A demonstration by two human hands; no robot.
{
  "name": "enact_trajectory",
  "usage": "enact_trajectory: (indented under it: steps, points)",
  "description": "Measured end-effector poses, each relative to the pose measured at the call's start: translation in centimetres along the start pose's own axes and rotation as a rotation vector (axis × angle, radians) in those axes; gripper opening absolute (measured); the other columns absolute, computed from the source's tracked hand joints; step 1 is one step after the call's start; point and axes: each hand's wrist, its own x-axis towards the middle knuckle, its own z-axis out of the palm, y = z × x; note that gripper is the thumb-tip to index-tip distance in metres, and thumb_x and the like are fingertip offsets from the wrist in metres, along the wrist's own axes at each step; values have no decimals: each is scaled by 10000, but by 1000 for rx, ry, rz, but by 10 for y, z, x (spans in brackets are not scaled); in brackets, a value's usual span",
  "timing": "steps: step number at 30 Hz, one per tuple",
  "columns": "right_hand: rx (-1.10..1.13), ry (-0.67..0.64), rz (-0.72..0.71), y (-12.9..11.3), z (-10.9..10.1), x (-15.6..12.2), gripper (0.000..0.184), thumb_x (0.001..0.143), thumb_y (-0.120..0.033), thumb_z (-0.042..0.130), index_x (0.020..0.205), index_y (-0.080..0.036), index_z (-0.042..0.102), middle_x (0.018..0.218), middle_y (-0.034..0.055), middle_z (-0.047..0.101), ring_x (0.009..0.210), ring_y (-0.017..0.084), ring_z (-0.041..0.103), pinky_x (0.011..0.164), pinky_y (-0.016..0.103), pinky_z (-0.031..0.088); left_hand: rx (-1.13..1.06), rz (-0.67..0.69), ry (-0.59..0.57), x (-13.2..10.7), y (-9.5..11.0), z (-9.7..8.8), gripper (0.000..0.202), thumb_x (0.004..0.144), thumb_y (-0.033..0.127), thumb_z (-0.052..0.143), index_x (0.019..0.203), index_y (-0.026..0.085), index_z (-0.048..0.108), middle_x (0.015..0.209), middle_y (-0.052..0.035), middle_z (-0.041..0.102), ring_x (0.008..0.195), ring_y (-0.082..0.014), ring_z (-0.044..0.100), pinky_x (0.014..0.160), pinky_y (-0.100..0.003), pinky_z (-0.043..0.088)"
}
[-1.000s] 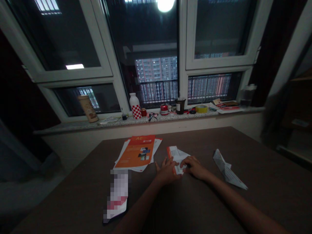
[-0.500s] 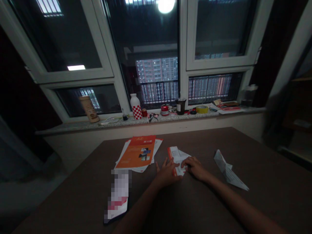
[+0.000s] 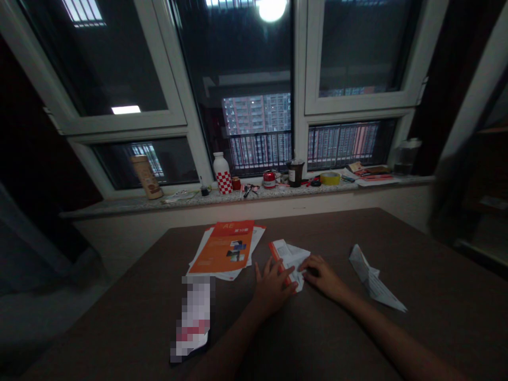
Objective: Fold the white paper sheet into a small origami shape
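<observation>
A folded sheet of paper (image 3: 292, 253), white with an orange-red strip along its left edge, lies on the table in front of me. My left hand (image 3: 272, 286) rests on its lower left part with fingers spread, pressing it flat. At the paper's right edge, my right hand (image 3: 323, 276) has its thumb and fingers brought together on a fold. Fingers cover part of the lower folds. Farther right lies a second folded paper piece (image 3: 371, 278), pointed at its ends and printed with faint text.
An orange booklet (image 3: 222, 251) tops a stack of papers left of my hands. Nearer me is a phone (image 3: 194, 317), its screen blurred out. Along the windowsill (image 3: 178, 198) stand a checkered bottle (image 3: 223, 174), a tan tumbler (image 3: 146, 177), a dark cup (image 3: 295, 173) and yellow tape (image 3: 330, 179).
The folded paper has turned slightly, its lower end shifting toward me. My left fingers have spread over it, and my right hand has slid a little to the right.
</observation>
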Motion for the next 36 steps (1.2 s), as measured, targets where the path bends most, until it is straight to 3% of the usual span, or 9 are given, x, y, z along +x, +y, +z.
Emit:
enact_trajectory:
  steps: [4,8,13,20,24,27,32,36]
  points:
    - [-166,-1,57,-9,0,-2,87,811,-290,631,821,-246,705,903,29,643,971,227,552,975,410,352,8,-23,62,0,1,1,479,901,608,450,1342,430,508,1427,-63,467,1375,-345,304,1089,-705,100]
    - [-276,-15,83,-17,-2,-4,100,831,-280,611,806,-262,706,896,11,656,996,219,557,1066,478,242,3,-19,109,1,4,0,479,886,573,506,1328,392,537,1325,-98,520,1317,-331,372,1091,-684,148]
    - [-390,16,69,-23,-7,-6,166,864,-245,546,814,-252,705,925,18,684,1012,215,568,1103,508,164,-38,2,133,2,3,-1,451,893,507,528,1287,293,576,1255,-100,561,1298,-317,395,1116,-657,126]
    - [-376,-2,65,-11,-8,-7,220,883,-312,553,1005,-273,733,1091,44,696,1094,238,557,1096,495,215,-197,24,73,4,-1,-3,266,890,377,567,1121,292,669,1137,-46,657,1323,-288,399,1133,-625,69]
    - [-338,-47,72,2,-6,-4,300,889,-217,498,1069,-293,726,1201,34,678,1148,241,541,1055,460,298,-207,5,106,4,3,-8,233,925,358,505,1012,293,712,1046,-28,706,1285,-270,451,1150,-594,15]
    - [-326,-66,72,10,-7,-1,402,858,-130,456,1099,-319,716,1237,16,666,1176,239,532,1045,453,314,-129,-65,163,3,4,-10,236,925,314,494,1035,288,701,1100,-20,699,1255,-264,477,1154,-581,68]
    - [-324,-55,111,14,-14,0,512,769,-29,447,1115,-294,715,1231,25,668,1192,250,502,1036,451,316,102,-240,219,0,-1,-13,299,911,298,497,1159,243,653,1270,-80,619,1284,-323,429,1101,-637,151]
    - [-403,-28,92,5,-15,-3,459,768,-34,481,1083,-258,728,1187,69,664,1117,271,504,940,413,380,155,-212,170,1,-3,-17,274,926,285,472,1105,251,677,1209,-62,655,1255,-311,451,1097,-619,174]
